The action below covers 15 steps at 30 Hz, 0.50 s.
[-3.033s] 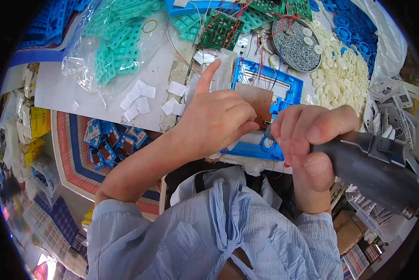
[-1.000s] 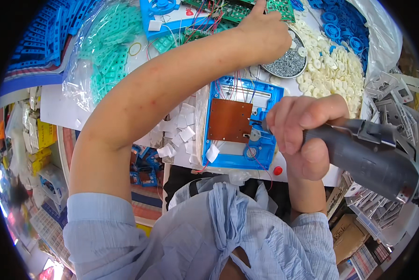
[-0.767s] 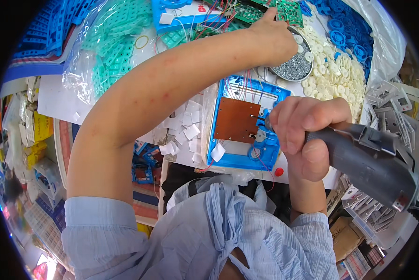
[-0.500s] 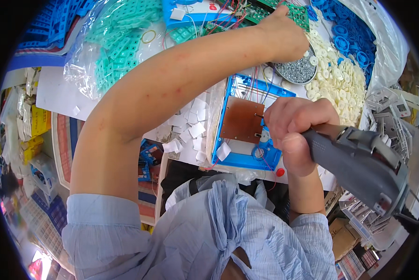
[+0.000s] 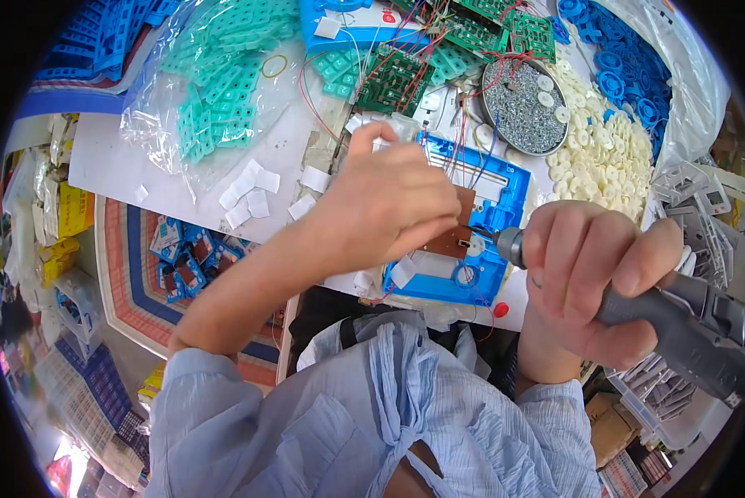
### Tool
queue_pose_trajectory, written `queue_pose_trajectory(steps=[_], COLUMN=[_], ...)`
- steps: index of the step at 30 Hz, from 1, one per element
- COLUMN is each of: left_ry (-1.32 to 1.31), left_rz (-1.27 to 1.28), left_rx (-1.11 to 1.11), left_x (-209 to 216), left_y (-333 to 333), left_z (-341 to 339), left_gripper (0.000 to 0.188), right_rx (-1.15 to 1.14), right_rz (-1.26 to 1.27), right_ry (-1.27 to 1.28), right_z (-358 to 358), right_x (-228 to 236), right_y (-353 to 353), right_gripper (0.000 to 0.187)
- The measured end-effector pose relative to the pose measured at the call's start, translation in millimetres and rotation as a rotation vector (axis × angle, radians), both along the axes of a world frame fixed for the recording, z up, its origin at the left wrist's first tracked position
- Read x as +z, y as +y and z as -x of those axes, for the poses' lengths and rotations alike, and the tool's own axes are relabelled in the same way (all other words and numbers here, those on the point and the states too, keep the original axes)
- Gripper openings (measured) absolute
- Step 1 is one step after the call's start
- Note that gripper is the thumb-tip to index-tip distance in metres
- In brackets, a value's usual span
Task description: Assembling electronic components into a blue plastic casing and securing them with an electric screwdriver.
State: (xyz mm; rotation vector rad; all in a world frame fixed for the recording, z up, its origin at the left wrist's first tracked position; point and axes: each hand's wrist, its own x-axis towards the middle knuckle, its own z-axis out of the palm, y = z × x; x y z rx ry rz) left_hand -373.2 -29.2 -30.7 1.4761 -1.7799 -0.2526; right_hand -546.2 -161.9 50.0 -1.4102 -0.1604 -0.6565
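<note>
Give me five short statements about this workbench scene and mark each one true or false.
1. The right hand grips a grey powered screwdriver. True.
2. The left hand rests on the round metal dish of screws. False: it is over the brown circuit board in the blue plastic housing.
3. The screwdriver tip points at the blue plastic housing. True.
4. The clear bag of teal rubber keypads lies right of the dish. False: it lies far to its left.
5. A pile of white round discs lies beside the dish. True.
</note>
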Motion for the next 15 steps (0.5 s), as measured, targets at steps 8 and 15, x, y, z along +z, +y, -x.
queue_pose_trajectory(steps=[8, 15], left_ry=[0.190, 0.116], left_rz=[0.073, 0.117], left_rx=[0.033, 0.128], left_x=[-17, -16], left_y=[23, 32], left_z=[9, 6], left_gripper=[0.017, 0.016], right_rx=[0.066, 0.017], right_rz=[-0.028, -0.046], right_ry=[0.002, 0.055], right_z=[-7, -18], right_x=[2, 2], right_y=[8, 21], right_gripper=[0.041, 0.038])
